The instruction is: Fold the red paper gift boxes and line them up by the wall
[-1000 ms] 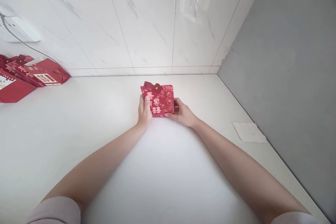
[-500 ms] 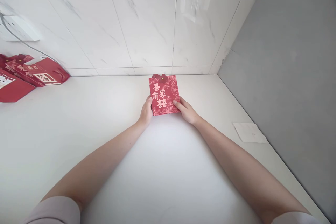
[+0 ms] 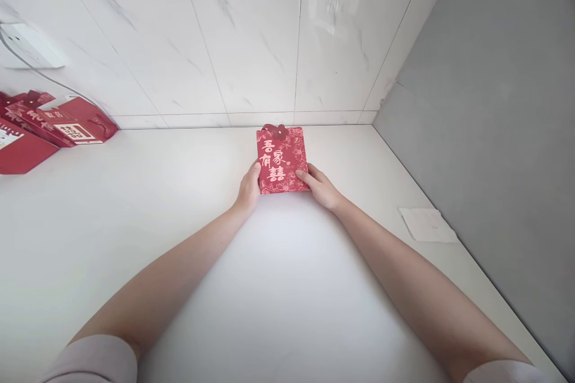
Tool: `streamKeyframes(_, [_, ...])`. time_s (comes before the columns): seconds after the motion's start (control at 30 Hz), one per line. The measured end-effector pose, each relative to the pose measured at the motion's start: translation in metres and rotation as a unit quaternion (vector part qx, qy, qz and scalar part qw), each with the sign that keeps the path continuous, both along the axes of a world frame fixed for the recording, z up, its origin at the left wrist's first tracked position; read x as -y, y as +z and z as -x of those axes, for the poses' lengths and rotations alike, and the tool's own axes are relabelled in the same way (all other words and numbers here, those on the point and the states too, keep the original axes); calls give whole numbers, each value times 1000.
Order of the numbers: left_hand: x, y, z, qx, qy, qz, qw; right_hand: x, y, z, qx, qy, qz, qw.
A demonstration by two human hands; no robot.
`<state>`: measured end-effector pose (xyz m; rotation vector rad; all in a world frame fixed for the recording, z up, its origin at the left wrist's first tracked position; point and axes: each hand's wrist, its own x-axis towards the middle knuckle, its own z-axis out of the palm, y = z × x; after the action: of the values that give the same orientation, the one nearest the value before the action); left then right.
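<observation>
A red gift bag with pale Chinese characters and a flower print faces me near the back of the white table. At its top edge is a dark red flower with a gold centre, beside a loop of ribbon. My left hand grips the bag's left edge, thumb along the side. On the right edge my right hand is closed, its thumb lying on the front face. The fingers of both hands are mostly hidden behind the bag.
Several red gift bags stand together at the far left by the tiled wall. A grey cable runs down behind them from a white socket. On the right, a folded white tissue lies beside the grey panel.
The bag has turned slightly in my hands and now sits straighter, its bottom edge a touch higher. Both hands keep their hold on it.
</observation>
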<state>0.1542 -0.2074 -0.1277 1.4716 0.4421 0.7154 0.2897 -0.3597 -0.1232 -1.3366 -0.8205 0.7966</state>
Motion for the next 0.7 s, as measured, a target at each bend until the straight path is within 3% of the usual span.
streamKeyframes(0.1, [7,8,3,16,-19,-21,999,-1,-1,-1,-20,7,-27,999])
streamKeyframes(0.2, [21,18,11,83,-50,-148,984,-3,-2,-1,-86,13,-31,996])
streamKeyframes(0.27, [30,22,15,95,-92,-279,951,-3,-3,-1,-92,14,-31,995])
streamKeyframes(0.37, [37,24,19,55,-152,-427,890,-3,-4,0,-7,1,-33,999])
streamKeyframes(0.43, [36,23,18,25,-155,-437,886,-2,-4,1,48,-2,-18,999])
streamKeyframes(0.5, [32,20,17,-22,-142,-396,907,0,-4,1,75,7,-6,997])
streamKeyframes(0.7, [26,16,17,-95,-94,-319,938,6,8,4,51,84,-48,994])
